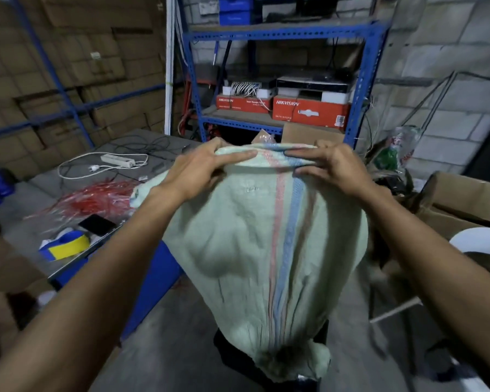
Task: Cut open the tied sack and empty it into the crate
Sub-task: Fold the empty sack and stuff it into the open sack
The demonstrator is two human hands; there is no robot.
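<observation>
A pale green woven sack (246,236) with a red and a blue stripe hangs upside down in front of me, bulging with lumpy contents. My left hand (201,168) grips its upper edge at the left and my right hand (331,168) grips the same edge at the right. The gathered mouth of the sack (289,360) points down over a dark crate (226,346), which the sack mostly hides. No contents show outside the sack.
To the left, a grey table (40,199) holds a white power strip (116,160), red plastic strands (91,199), a phone (96,224) and blue-and-yellow tape (68,244). A blue metal rack (277,38) with red boxes stands behind. Cardboard boxes (464,199) and a white chair (481,241) stand at right.
</observation>
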